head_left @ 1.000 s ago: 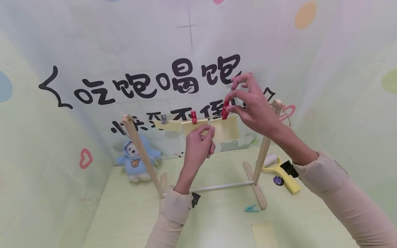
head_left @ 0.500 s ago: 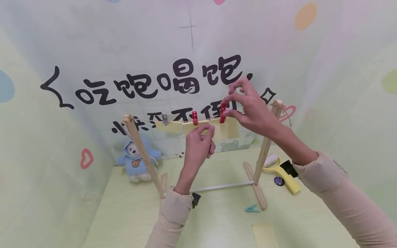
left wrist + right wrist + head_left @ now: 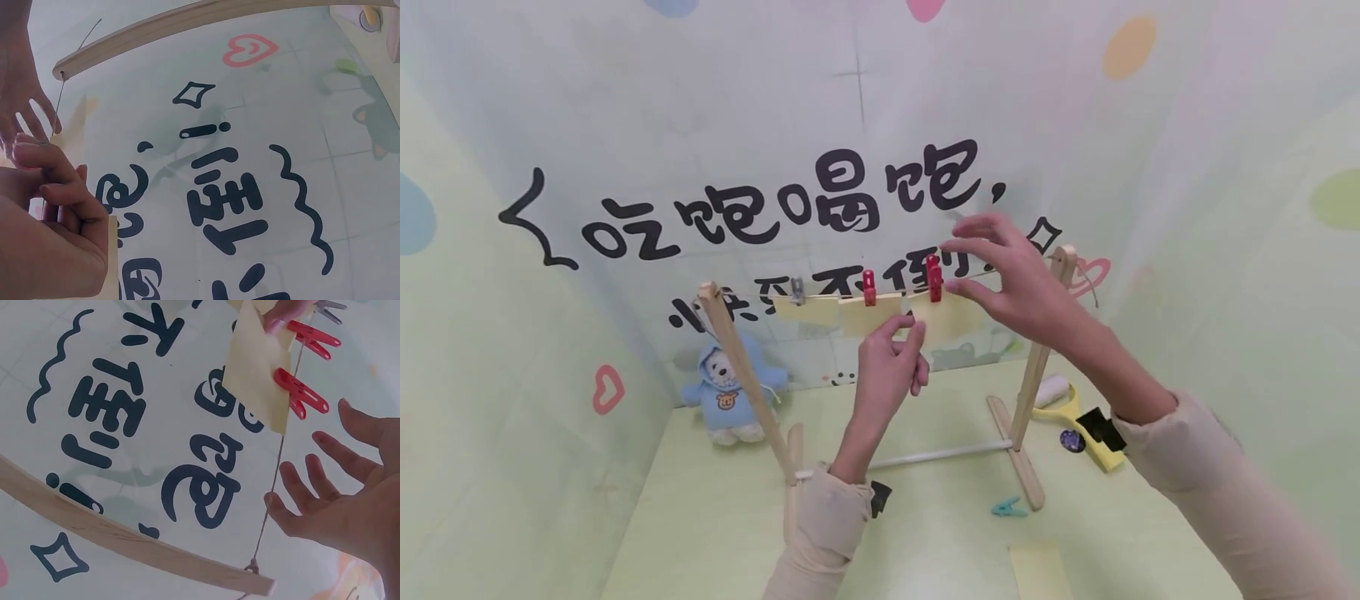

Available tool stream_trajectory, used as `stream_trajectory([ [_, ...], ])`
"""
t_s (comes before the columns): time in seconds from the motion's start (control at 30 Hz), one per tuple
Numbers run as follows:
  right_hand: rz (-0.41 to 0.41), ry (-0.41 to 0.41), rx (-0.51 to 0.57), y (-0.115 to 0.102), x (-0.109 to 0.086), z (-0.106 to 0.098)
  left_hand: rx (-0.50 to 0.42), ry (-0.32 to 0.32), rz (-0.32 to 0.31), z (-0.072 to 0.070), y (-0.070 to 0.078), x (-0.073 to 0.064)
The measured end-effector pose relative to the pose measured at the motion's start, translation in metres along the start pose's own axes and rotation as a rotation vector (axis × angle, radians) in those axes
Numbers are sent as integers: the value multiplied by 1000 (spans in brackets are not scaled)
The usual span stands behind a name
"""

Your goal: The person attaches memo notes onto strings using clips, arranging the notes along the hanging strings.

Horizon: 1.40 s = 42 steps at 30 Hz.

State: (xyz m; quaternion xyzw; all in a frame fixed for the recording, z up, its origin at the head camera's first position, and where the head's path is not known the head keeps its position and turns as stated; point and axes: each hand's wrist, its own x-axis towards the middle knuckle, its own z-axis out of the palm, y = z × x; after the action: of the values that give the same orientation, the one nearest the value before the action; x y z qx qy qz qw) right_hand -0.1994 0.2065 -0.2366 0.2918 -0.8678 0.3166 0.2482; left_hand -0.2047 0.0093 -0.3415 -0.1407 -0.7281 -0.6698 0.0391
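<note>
A thin string (image 3: 279, 464) runs between two wooden posts, and several pale yellow paper sheets hang on it. My left hand (image 3: 887, 371) pinches the lower left part of the rightmost sheet (image 3: 953, 323). A red clothespin (image 3: 934, 280) clamps that sheet's top to the string. Close to the right of this pin is my right hand (image 3: 1033, 287), its fingers spread and touching nothing I can make out on the pin. Another red clothespin (image 3: 869, 288) and a grey clothespin (image 3: 797, 291) hold the sheets further left.
The wooden stand's left post (image 3: 737, 367) and right post (image 3: 1036, 383) are joined low by a white rod (image 3: 943, 454). A blue-clad plush bear (image 3: 727, 392) sits behind left. On the table lie a teal clothespin (image 3: 1009, 507), a yellow sheet (image 3: 1040, 571) and a yellow lint roller (image 3: 1067, 408).
My right hand has let go of the red clothespin and spread its fingers; the pin now stays on the sheet and string. The left hand keeps its pinch, shifting slightly down.
</note>
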Motion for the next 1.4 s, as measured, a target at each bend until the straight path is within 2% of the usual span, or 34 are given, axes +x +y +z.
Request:
stream_trajectory([
  [0.1, 10, 118, 23, 0, -23, -3, -20, -6, 0, 4, -6, -1],
  [0.2, 9, 251, 41, 5, -54, -6, -26, -14, 15, 7, -13, -2],
  [0.3, 57, 282, 75, 17, -90, -7, -25, -20, 37, 10, -18, -3],
  [0.53, 327, 144, 106, 62, -182, -2, -44, -38, 72, 17, -33, -5],
  [0.67, 401, 90, 137, 81, -228, 13, -16, -70, 112, 20, -43, -8],
  [0.8, 454, 49, 158, 97, -257, 34, 36, -93, 183, 22, -53, -8],
  [0.87, 494, 16, 134, 101, -267, 44, 55, -101, 210, 23, -58, -8],
  [0.97, 556, -28, 88, 105, -280, 62, 80, -110, 205, 26, -70, -12],
  [1.03, 575, -41, 66, 107, -288, 75, 117, -132, 160, 31, -84, -20],
  [1.1, 571, -39, 57, 110, -295, 89, 196, -177, 102, 39, -105, -35],
  [1.17, 553, -45, 52, 114, -302, 101, 315, -238, 32, 49, -131, -56],
  [1.23, 550, -69, 55, 117, -307, 112, 461, -301, -4, 63, -160, -82],
  [1.3, 596, -131, 65, 121, -309, 120, 595, -358, -18, 78, -185, -109],
  [1.4, 692, -240, 82, 126, -310, 130, 710, -416, -16, 102, -214, -144],
])
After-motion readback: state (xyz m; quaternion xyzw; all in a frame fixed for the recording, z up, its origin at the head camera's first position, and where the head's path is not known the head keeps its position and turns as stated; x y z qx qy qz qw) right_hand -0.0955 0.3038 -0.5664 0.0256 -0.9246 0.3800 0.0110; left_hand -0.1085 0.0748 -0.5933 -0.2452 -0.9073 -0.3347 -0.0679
